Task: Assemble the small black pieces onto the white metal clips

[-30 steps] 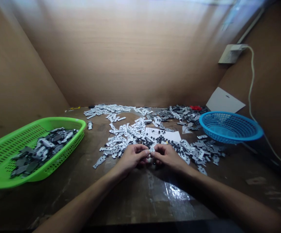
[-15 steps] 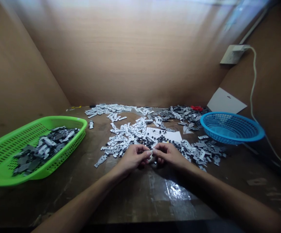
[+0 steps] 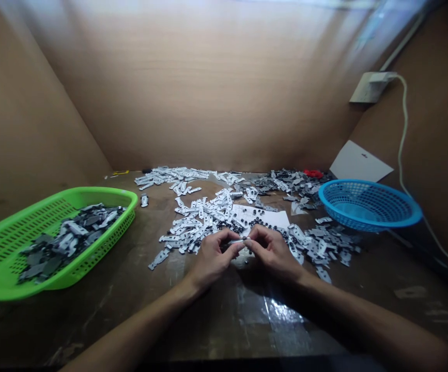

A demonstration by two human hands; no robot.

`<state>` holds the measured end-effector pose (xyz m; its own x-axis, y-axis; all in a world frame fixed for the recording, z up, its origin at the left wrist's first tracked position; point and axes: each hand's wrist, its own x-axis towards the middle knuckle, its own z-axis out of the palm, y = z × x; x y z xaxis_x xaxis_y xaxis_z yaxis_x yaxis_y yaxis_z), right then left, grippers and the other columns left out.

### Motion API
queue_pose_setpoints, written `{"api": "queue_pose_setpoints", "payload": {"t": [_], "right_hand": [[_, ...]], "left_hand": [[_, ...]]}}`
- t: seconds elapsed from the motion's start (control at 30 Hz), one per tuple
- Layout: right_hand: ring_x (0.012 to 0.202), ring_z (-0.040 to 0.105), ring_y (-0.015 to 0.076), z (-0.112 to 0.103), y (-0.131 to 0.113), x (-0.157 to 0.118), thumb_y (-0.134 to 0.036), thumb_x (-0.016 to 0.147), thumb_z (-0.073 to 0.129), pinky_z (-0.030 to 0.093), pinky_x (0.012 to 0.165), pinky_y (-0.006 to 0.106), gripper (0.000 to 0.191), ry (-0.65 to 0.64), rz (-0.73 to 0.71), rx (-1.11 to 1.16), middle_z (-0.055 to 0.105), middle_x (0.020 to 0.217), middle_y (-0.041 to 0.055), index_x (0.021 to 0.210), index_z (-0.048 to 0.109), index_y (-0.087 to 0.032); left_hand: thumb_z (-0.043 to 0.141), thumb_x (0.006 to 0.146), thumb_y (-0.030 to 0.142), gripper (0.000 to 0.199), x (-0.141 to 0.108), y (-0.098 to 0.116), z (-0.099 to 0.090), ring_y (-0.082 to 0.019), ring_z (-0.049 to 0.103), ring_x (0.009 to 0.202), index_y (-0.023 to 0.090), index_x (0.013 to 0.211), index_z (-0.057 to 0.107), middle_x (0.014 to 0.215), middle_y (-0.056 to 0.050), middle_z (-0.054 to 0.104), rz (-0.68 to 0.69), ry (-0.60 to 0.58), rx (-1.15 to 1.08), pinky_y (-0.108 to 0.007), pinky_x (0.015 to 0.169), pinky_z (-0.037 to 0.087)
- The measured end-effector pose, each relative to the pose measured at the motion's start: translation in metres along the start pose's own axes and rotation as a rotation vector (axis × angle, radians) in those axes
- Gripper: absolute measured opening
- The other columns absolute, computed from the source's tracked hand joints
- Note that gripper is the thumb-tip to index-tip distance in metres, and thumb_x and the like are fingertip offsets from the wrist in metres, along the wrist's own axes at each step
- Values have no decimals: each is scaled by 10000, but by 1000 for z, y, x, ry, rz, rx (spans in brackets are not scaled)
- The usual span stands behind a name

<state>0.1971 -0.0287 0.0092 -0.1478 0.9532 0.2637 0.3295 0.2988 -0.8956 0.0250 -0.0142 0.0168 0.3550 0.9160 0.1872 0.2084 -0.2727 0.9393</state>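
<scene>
Small pale part (image 3: 238, 241), pinched between fingertips of left hand (image 3: 212, 260) and right hand (image 3: 273, 252), held low over bench (image 3: 138, 315). Possible hazard: slip from too light a pinch, with loss among nearby black bits (image 3: 260, 222) and pale strips (image 3: 200, 219).

Legibility log | nothing read | white card (image 3: 359, 161) behind blue plastic basket (image 3: 369, 205): dark mark too small to read | paper sheet (image 3: 260, 216) left of basket: no legible text

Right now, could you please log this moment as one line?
left hand: pinching small pale part | right hand: pinching it | near: white plates
</scene>
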Motion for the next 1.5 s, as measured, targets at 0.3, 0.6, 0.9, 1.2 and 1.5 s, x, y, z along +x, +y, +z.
{"api": "queue_pose_setpoints", "payload": {"t": [0.3,0.6,0.9,1.2,1.5], "right_hand": [[565,492,113,-5,6,5,-395,802,568,371,497,219,235,-25,88,131,557,682,-5,919,570,-191],[881,559,180,-9,-4,3,-278,825,554,452,741,291,226,-52,-175,-58,592,959,57,1030,641,-238],[719,558,151,-8,0,3,-290,829,551,433,668,276,144,2,-180,-164,601,755,28,777,615,-171],[744,562,147,-14,7,7,-322,822,563,408,624,242,157,-70,-151,-165,617,791,19,797,601,-171],[658,522,128,-11,5,3,-302,819,578,389,618,250,171,-56,-242,-196,564,693,3,715,585,-166]], "left_hand": [[649,727,368,279,8,-12,-5,-146,600,666,151,872,548,714,-20,612,-135,32,-297,-239,609,464],[582,770,370,224,3,-8,-4,-138,557,661,161,833,635,745,-30,636,15,-83,119,-215,581,393],[576,782,355,198,-2,-1,1,-124,555,640,177,827,650,740,-18,644,111,-24,233,-211,572,389],[587,771,408,283,5,-11,-8,-148,588,651,151,886,619,735,-36,639,21,-19,43,-229,591,439],[581,775,408,292,2,-5,-10,-157,606,660,146,891,638,745,-45,651,12,-119,0,-236,601,450]]}}
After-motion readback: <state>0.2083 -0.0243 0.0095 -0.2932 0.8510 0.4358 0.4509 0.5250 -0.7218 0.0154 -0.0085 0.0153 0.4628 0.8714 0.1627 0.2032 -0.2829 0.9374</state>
